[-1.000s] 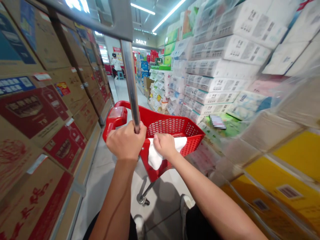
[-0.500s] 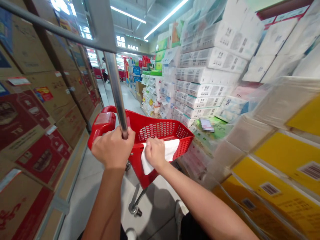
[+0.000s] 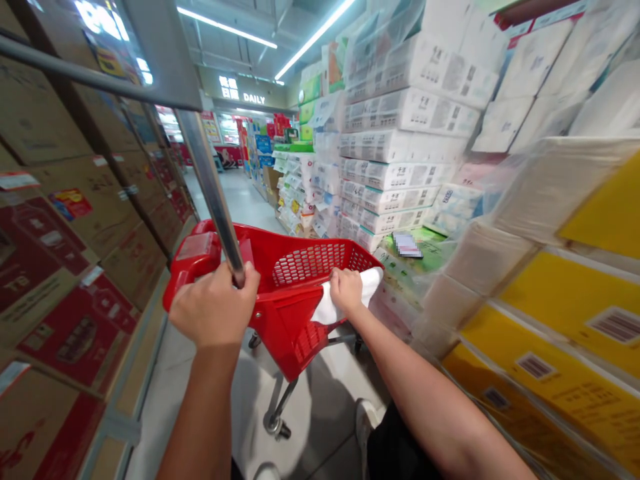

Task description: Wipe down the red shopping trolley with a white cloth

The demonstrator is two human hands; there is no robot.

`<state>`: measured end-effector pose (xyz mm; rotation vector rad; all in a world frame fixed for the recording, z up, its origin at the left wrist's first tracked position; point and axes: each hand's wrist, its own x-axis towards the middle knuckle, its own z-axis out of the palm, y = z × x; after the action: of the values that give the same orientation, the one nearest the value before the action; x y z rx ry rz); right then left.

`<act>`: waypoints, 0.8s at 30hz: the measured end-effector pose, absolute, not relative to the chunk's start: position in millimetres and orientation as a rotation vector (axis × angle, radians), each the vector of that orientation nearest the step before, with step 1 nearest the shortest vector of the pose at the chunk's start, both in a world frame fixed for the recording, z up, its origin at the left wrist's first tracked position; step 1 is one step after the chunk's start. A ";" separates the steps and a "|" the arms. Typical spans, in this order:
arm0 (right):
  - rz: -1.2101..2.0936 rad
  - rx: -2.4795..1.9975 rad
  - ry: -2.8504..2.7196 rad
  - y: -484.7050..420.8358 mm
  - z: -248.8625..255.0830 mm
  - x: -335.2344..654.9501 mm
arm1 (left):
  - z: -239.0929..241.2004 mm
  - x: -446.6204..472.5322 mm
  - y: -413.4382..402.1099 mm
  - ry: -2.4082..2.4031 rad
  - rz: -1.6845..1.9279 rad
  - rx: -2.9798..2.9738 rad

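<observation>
A red plastic shopping cart [image 3: 285, 320] with perforated basket walls stands in front of me. My left hand [image 3: 215, 303] is closed around the lower end of an upright metal pole [image 3: 215, 193] at the cart's handle side. My right hand [image 3: 346, 291] presses a white cloth [image 3: 371, 283] over the basket's near right rim, its fingers curled over the edge. Part of the cloth is hidden under that hand. The pole rises to a grey frame [image 3: 165, 53] at the upper left.
Stacked cartons [image 3: 75, 300] line the left side. On the right stand piles of wrapped white tissue packs [image 3: 390, 173] and yellow packages [image 3: 555, 300]. A phone-like item [image 3: 407, 245], blurred out, lies on a green pack. The aisle floor [image 3: 225, 187] runs ahead.
My right hand has slid the cloth along the cart's rim, away from me and to the right. My left hand keeps its hold on the pole; the view has shifted a little.
</observation>
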<state>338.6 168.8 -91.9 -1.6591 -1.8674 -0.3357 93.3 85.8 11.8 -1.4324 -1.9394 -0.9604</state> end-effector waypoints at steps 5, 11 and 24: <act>-0.265 -1.257 -1.987 131.2 -84.0 256.5 | 11.6 94.4 88.4 -1.959 -1.058 -1.378; -0.300 -1.118 -2.170 138.8 -78.7 260.4 | 12.1 94.9 86.3 -2.031 -1.118 -1.341; -0.364 -1.343 -2.033 161.0 -98.5 303.2 | 13.3 87.1 87.4 -2.094 -0.983 -1.389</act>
<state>303.2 161.0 -98.5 -1.3429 -2.0325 -0.3636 87.1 87.4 13.3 -1.3891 -2.0939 -0.9827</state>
